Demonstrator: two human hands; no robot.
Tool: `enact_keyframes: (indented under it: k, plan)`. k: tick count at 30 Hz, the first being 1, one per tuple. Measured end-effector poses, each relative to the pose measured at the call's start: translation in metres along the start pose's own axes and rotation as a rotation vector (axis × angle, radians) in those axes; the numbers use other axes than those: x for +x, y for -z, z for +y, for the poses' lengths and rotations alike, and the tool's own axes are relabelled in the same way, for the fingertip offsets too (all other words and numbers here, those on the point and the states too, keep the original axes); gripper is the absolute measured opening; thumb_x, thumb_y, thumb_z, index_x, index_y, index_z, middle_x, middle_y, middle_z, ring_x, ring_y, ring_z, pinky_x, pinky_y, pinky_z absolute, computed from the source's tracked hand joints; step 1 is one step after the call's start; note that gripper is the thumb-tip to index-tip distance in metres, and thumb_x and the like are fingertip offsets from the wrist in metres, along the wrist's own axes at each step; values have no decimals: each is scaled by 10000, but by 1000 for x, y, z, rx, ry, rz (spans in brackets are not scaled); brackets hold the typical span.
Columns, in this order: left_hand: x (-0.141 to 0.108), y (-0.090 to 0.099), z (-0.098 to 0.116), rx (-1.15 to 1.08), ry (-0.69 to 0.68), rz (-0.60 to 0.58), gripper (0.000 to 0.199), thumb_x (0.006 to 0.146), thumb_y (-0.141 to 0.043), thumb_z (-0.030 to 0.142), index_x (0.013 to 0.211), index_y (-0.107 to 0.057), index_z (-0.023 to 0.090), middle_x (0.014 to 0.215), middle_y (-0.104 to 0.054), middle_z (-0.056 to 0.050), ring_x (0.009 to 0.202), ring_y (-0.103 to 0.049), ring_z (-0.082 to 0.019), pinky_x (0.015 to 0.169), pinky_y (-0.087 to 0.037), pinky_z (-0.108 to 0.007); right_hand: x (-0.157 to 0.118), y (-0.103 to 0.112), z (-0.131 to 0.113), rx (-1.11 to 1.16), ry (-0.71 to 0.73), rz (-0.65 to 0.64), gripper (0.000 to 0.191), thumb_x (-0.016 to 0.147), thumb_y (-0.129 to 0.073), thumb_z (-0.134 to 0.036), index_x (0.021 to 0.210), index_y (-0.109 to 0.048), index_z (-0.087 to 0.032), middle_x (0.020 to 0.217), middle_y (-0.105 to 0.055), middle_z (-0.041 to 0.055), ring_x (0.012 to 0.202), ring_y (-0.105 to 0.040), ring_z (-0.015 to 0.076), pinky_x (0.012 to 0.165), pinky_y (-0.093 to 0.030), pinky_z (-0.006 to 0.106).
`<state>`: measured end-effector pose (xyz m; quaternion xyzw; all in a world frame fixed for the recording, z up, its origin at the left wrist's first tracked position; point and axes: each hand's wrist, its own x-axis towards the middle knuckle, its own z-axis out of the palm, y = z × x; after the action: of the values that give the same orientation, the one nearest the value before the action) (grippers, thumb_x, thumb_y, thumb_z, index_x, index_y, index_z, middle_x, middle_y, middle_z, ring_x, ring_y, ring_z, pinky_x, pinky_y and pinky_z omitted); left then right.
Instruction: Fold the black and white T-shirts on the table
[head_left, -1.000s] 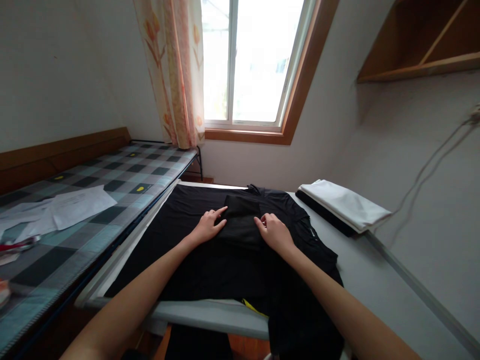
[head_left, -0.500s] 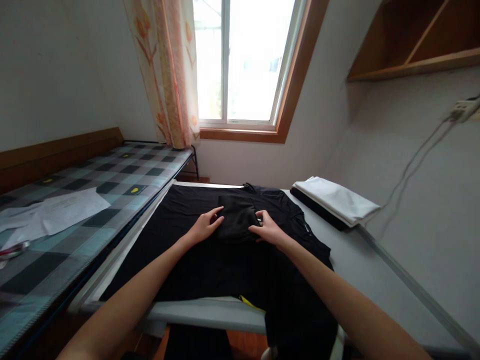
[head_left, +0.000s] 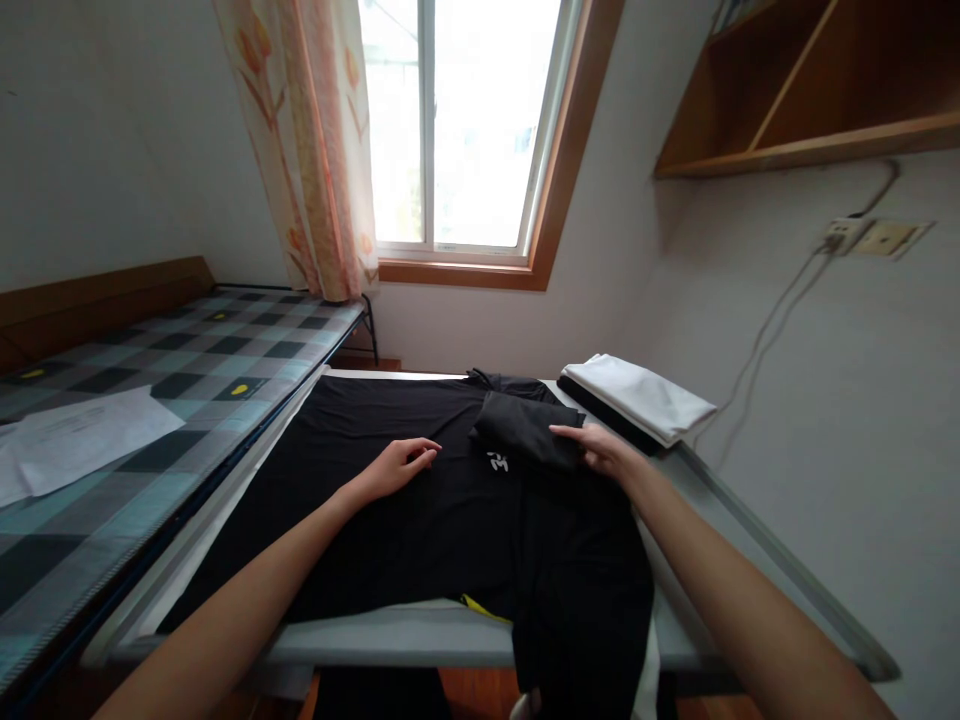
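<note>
Half-curled, with nothing visible in its grasp, the left hand (head_left: pixel 397 468) is just left of centre frame, over a black fabric garment (head_left: pixel 420 560) spread on a pale, flat table (head_left: pixel 397 635). Right of centre, a folded black cloth bundle (head_left: pixel 521 428) lies over the garment; its right end is pinched in the right hand (head_left: pixel 604 452), index finger extended on top. Farther right, folded white fabric (head_left: pixel 637 393) sits on folded black fabric (head_left: pixel 600 408).

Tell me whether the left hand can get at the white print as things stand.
Probably yes: the left hand looks empty, and only spread black garment lies between it and the white print; the folded dark cloth at the right hand leaves it showing.
</note>
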<state>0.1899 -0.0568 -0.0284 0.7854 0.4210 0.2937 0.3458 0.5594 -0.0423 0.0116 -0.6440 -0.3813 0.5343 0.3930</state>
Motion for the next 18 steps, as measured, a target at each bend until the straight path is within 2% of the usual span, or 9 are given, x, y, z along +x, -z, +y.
enact_keyframes:
  k: [3, 6, 9, 12, 14, 18]
  plan:
    - [0, 0, 0, 10, 1, 1, 414, 903, -505, 475, 1107, -689, 166, 859, -711, -48, 757, -636, -180, 710, -481, -279, -11, -9, 1, -124, 69, -7, 418, 689, -784, -212, 1077, -634, -177, 1091, -717, 119, 944, -689, 244, 694, -589, 306]
    - [0, 1, 3, 12, 3, -1, 409, 899, -507, 467, 1100, -691, 161, 874, -713, -55, 760, -635, -183, 713, -484, -283, -20, -7, -8, -90, 123, 12, 420, 748, -694, -185, 1155, -596, -174, 1156, -693, 118, 962, -683, 234, 732, -582, 314]
    - [0, 2, 6, 23, 4, -6, 410, 901, -500, 460, 1101, -688, 156, 853, -711, -53, 767, -631, -184, 723, -483, -284, -25, 10, -26, -95, 246, 40, 415, 764, -608, -131, 1177, -582, -167, 1168, -683, 110, 977, -672, 219, 786, -563, 308]
    - [0, 3, 8, 37, -4, -12, 401, 902, -494, 461, 1058, -697, 153, 849, -707, -50, 777, -626, -182, 732, -482, -278, -25, 34, -53, -271, 315, 183, 384, 746, -593, -122, 1130, -595, -154, 1059, -701, 101, 892, -671, 215, 745, -554, 303]
    - [0, 3, 8, 43, -12, -20, 390, 900, -499, 466, 1010, -706, 154, 873, -709, -50, 790, -624, -180, 742, -481, -274, -26, 48, -73, -346, 335, 215, 400, 734, -620, -136, 1131, -587, -164, 1017, -701, 85, 845, -665, 205, 709, -550, 295]
    - [0, 3, 5, 51, -10, -26, 377, 895, -512, 461, 994, -707, 155, 903, -709, -52, 808, -621, -180, 756, -480, -273, -28, 72, -115, -336, 452, 309, 397, 750, -627, -159, 1142, -578, -192, 1012, -698, 75, 843, -651, 198, 732, -548, 316]
